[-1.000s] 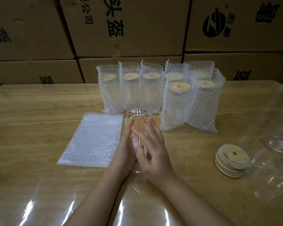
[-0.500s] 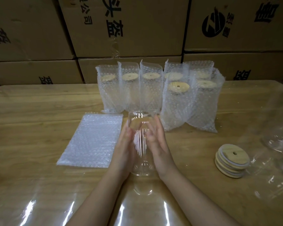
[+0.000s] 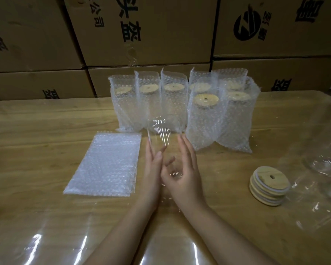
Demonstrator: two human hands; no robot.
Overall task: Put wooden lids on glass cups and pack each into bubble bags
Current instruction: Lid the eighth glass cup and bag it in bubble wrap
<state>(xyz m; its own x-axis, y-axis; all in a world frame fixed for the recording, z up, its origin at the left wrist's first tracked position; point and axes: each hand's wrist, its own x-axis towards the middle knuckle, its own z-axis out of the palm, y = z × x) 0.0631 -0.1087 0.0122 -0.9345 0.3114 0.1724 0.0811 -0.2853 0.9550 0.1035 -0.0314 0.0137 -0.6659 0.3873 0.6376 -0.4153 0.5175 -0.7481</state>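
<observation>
Head view: the glass cup [image 3: 161,134] sits between my palms, rim pointing away from me. My left hand [image 3: 152,169] and right hand [image 3: 183,169] are flat, fingers straight, pressing its sides. Flat bubble bags [image 3: 105,163] lie just left on the table [image 3: 36,131]. The wooden lids [image 3: 269,185] are stacked well right, with the packed cups [image 3: 204,115] behind.

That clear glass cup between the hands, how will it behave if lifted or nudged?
The glass cup looks smooth and glossy, so it could slip between the flat left hand and right hand. It is tall and narrow, so a sideways nudge might tip it. Being clear glass, it is probably rigid but breakable.
</observation>
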